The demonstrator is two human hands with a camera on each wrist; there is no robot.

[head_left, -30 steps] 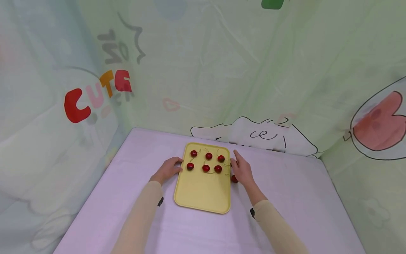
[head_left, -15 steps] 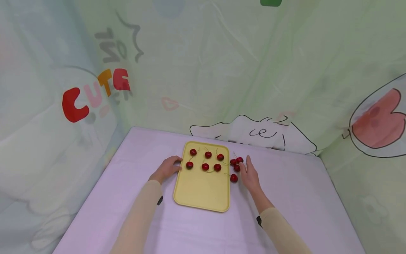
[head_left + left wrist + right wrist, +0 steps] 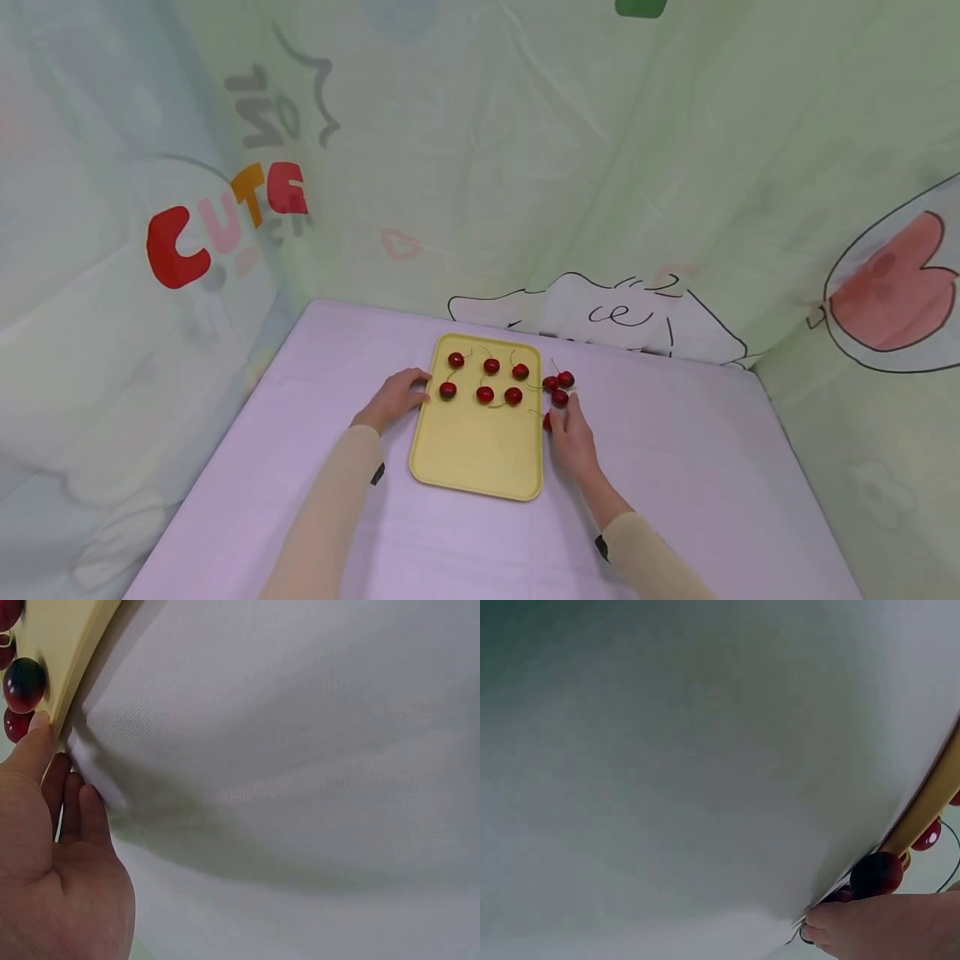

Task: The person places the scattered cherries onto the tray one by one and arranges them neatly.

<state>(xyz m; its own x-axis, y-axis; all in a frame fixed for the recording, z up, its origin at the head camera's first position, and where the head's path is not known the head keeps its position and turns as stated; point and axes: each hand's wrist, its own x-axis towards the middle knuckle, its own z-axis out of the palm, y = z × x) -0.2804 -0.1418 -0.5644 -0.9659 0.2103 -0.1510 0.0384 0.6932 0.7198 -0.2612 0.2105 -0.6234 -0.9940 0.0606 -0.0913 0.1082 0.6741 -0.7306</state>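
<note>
My left hand (image 3: 393,398) grips the left edge of a yellow tray (image 3: 476,458). In the left wrist view its thumb lies over the tray's rim (image 3: 81,656), with the other fingers along the outside. Two rows of red cherries with stems, one a cherry (image 3: 485,394), lie on the tray's far half. My right hand (image 3: 576,442) is low by the tray's right side, thumb and forefinger spread. Its thumb partly covers a cherry (image 3: 547,423) beside the rim. Just beyond the fingertips sits a cherry (image 3: 559,398); in the right wrist view a dark cherry (image 3: 876,874) shows above the hand (image 3: 889,930).
A cherry (image 3: 566,379) and a cherry (image 3: 551,383) sit close together off the tray's right rim. A pale lilac cloth (image 3: 675,467) covers the table. Printed fabric (image 3: 480,192) hangs at the back and both sides.
My right hand has drawn back from over the cherries at the tray's right side, uncovering them, then moved nearer to the closest one. The left hand stays at the tray's edge.
</note>
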